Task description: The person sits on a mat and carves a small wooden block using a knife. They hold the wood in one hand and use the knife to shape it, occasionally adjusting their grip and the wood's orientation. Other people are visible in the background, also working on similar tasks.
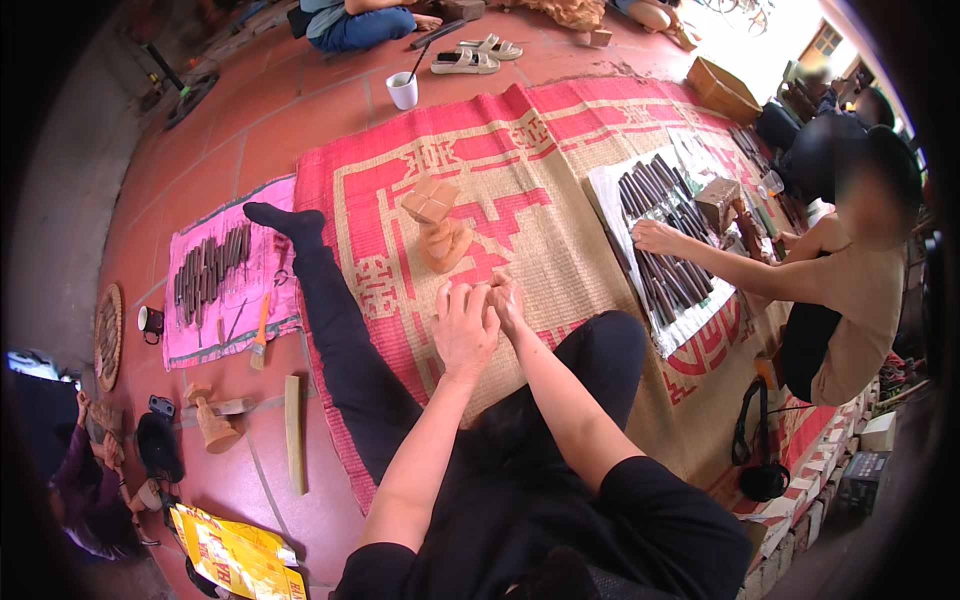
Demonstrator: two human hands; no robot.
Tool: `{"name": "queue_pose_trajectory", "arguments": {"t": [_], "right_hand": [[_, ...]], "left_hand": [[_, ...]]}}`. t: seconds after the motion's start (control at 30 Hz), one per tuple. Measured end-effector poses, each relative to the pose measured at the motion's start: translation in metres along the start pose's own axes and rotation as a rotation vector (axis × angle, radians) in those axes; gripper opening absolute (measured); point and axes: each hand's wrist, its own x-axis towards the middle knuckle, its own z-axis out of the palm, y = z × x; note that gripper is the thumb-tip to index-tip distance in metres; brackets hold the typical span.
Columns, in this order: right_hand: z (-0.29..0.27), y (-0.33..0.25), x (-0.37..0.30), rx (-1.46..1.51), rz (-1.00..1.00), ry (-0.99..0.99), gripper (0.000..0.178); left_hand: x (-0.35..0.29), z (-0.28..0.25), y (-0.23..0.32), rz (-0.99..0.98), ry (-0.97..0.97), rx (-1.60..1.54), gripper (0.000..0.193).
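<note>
My left hand (465, 325) and my right hand (508, 303) meet in front of me, between my spread legs, above the woven mat. The fingers of both are bent inward and touch one another. Whatever lies between them, if anything, is hidden. Just beyond my fingertips stands a pale carved wooden figure (445, 246). A square wooden block (430, 200) with lines across its face appears right behind the figure's top; whether the two are joined I cannot tell.
At left, a pink cloth (190, 345) bears rows of carving tools (212, 268) and a brush (260, 335). Nearby are a mug (150, 322) and a carved wooden piece (215, 425). At right, a co-worker's hand (655, 237) reaches over chisels (665, 195) on a white sheet. Beyond stands a white cup (402, 92).
</note>
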Motion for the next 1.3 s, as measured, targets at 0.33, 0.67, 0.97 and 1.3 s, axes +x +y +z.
{"name": "queue_pose_trajectory", "arguments": {"t": [0.33,0.67,0.97,1.3], "right_hand": [[0.006,0.022,0.007,0.193,-0.054,-0.138,0.016],[-0.013,-0.012,-0.001,0.586,0.152,-0.111,0.014],[0.008,0.035,0.021,0.319,0.103,0.097,0.016],[0.006,0.013,-0.018,0.616,-0.118,-0.051,0.012]], "left_hand": [[-0.002,-0.004,-0.003,-0.013,0.012,0.022,0.031],[-0.002,-0.003,-0.003,-0.017,0.004,0.050,0.032],[0.012,0.004,0.002,-0.038,-0.038,0.003,0.033],[0.008,0.003,-0.008,-0.056,-0.021,0.024,0.032]]}}
